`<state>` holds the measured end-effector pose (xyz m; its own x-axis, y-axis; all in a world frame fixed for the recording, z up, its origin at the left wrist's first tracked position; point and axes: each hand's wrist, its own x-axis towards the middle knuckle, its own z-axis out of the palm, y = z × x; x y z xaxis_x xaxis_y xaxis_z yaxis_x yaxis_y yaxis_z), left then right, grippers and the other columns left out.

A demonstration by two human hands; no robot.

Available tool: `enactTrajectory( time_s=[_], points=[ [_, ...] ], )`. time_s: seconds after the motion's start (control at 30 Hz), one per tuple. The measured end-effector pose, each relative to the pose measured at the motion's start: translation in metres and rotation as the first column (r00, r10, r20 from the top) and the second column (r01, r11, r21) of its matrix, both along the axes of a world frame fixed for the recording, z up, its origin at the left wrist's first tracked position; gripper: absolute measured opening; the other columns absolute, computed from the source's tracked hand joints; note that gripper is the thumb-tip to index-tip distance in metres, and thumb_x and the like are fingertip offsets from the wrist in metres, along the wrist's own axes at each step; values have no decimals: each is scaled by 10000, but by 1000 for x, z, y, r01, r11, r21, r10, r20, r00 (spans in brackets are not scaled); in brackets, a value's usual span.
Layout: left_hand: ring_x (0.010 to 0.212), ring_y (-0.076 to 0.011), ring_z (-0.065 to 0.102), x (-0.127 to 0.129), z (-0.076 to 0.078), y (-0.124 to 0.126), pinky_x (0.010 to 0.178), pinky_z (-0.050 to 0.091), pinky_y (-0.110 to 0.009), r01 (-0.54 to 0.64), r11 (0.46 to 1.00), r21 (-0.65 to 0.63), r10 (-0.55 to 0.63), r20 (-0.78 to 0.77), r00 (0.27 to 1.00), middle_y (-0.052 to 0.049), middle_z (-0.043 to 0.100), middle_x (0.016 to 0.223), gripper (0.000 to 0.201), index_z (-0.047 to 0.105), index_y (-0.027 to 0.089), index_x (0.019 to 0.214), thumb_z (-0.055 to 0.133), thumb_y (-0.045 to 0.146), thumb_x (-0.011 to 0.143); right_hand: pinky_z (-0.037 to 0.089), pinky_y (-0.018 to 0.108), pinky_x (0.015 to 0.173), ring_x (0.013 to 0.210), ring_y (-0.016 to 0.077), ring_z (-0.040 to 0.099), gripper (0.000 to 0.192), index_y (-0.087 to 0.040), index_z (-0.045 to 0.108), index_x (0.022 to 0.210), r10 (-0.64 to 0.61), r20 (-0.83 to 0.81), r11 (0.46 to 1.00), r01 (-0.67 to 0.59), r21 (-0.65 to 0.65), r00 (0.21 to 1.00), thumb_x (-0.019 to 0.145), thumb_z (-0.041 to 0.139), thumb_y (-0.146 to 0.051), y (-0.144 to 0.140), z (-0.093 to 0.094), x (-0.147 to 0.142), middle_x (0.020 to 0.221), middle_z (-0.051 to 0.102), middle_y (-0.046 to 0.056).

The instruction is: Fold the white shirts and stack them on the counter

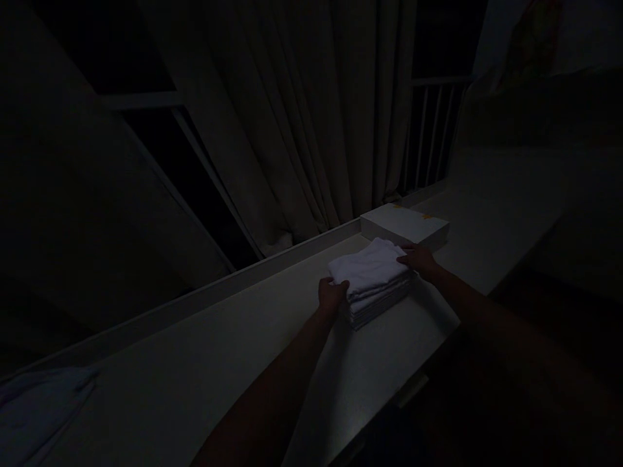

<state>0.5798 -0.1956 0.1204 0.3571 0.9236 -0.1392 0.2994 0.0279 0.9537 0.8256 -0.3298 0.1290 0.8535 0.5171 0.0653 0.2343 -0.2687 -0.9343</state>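
A stack of folded white cloths lies on the pale counter, with one folded white cloth on top. My left hand grips the near left edge of that top cloth, thumb above and fingers out of sight underneath. At its far right edge my right hand pinches it between thumb and fingers. The cloth rests on or just over the stack; the dim light hides whether there is a gap.
Behind the stack stands a flat white box with small orange marks. Another pale cloth lies at the counter's far left. Long curtains hang behind the raised back ledge. The counter's front edge drops into darkness.
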Motion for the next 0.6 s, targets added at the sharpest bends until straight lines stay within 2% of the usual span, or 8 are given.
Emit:
enactTrajectory(
  time_s=[0.1,0.2,0.27,0.37,0.43,0.5,0.57,0.6],
  points=[
    [680,-141,660,2,-3,-3,635,497,-250,22,998,59,-22,-4,1000,-35,677,794,599,436,144,1193,743,298,702,485,222,587,731,150,633,612,-149,600,1202,-32,59,999,34,-28,998,613,760,-183,2,-1,6,968,684,72],
    [690,-150,658,-4,-8,-13,655,505,-269,34,992,121,-28,-51,998,-26,664,769,557,429,140,1179,713,277,720,510,260,635,772,180,643,535,-119,624,1147,-48,110,994,58,-92,993,631,745,-198,-3,-7,3,977,682,97],
    [801,-183,669,-11,-11,-20,724,515,-311,32,983,182,-15,-96,995,-68,673,866,535,446,137,1173,700,259,718,525,324,708,814,224,647,479,-83,643,1098,-52,157,988,74,-139,986,647,735,-213,-7,-10,-3,959,686,128],
    [1141,-240,573,-24,-10,-31,944,458,-394,60,947,315,-21,-125,992,-149,592,1215,537,466,158,1226,671,273,743,449,426,942,1097,299,571,505,-67,583,1218,-66,279,984,109,-141,958,766,649,-280,-12,-10,-20,1197,614,197],
    [1346,-254,386,-33,-10,-40,1083,339,-430,221,837,501,-133,-205,970,-127,427,1441,554,452,215,1309,630,293,790,295,454,1089,1308,298,397,521,-125,498,1342,23,474,986,59,-157,880,869,535,-340,-11,-8,-37,1410,468,166],
    [1437,-275,207,-41,-14,-49,1143,228,-483,471,594,653,-239,-416,878,-66,266,1555,600,398,299,1387,603,314,823,144,486,1147,1416,287,209,529,-226,422,1418,209,680,961,-20,-275,702,929,437,-426,-8,-9,-55,1538,304,78],
    [1454,-318,127,-46,-21,-55,1134,202,-550,668,378,641,-226,-636,738,-52,174,1591,674,324,340,1440,605,358,828,62,530,1147,1448,296,85,573,-285,348,1461,355,730,898,5,-440,584,942,361,-527,-5,-17,-67,1585,180,25],
    [1454,-332,117,-48,-25,-57,1123,215,-566,720,340,605,-204,-700,684,-54,155,1596,713,294,348,1455,616,382,821,58,552,1138,1448,309,72,605,-281,322,1474,373,707,867,46,-496,601,940,324,-566,-4,-22,-70,1589,160,32]
  ],
)
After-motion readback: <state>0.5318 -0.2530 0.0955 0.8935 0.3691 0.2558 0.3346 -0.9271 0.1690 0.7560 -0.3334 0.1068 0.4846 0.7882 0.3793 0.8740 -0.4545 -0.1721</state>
